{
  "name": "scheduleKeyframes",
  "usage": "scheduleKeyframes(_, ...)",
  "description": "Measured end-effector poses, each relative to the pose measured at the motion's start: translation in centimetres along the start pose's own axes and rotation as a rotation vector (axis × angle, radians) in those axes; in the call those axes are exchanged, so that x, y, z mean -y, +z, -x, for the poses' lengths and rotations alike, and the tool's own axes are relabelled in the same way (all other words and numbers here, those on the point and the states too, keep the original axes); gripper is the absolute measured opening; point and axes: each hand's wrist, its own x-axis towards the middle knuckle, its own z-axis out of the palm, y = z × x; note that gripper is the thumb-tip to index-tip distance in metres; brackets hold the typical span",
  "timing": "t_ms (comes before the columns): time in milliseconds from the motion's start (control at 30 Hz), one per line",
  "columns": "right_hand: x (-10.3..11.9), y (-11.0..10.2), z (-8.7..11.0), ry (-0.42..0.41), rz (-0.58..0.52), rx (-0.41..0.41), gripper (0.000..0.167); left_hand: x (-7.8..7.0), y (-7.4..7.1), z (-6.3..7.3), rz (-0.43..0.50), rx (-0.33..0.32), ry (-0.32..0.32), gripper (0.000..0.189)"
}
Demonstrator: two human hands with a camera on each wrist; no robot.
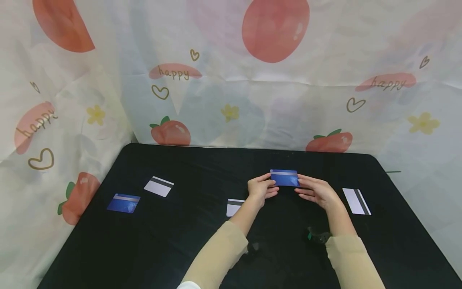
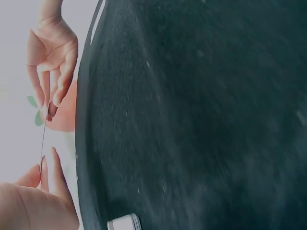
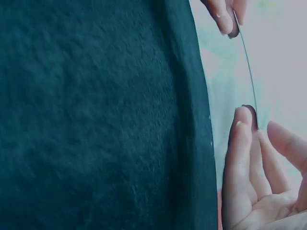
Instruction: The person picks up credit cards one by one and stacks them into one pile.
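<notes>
Both hands hold up a blue card [image 1: 284,178] with a pale stripe, near the far part of the black table. My left hand [image 1: 259,188] pinches its left edge, thumb on the near face. At the opposite edge are the fingertips of my right hand [image 1: 316,190], holding that end. Edge-on, the card [image 2: 43,139] shows as a thin line between the hands in the left wrist view. In the right wrist view the card [image 3: 249,72] looks slightly bowed. A white striped card [image 1: 234,206] lies partly behind my left forearm.
On the black table [image 1: 173,249] lie another blue card [image 1: 124,203] and a white striped card [image 1: 159,186] at the left. One more white card [image 1: 356,201] lies right of my right hand. A printed cloth [image 1: 223,80] hangs behind the table's far edge.
</notes>
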Motion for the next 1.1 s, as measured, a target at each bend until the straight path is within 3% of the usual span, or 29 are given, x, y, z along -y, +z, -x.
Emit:
scheduleKeyframes(233,-0.3,1.5,0.5,-0.006,-0.015,-0.015,0.066,-0.9,-1.8,0.4,-0.076,0.026,-0.001,0.032)
scheduleKeyframes(567,-0.6,3.5,1.4,-0.02,-0.034,-0.033,0.061,-1.7,-4.0,1.4,-0.176,0.097,0.059,0.034)
scheduleKeyframes(1100,-1.0,6.6,2.2,-0.016,-0.016,-0.046,0.055,-2.9,-7.1,2.4,-0.227,0.106,0.029,0.036)
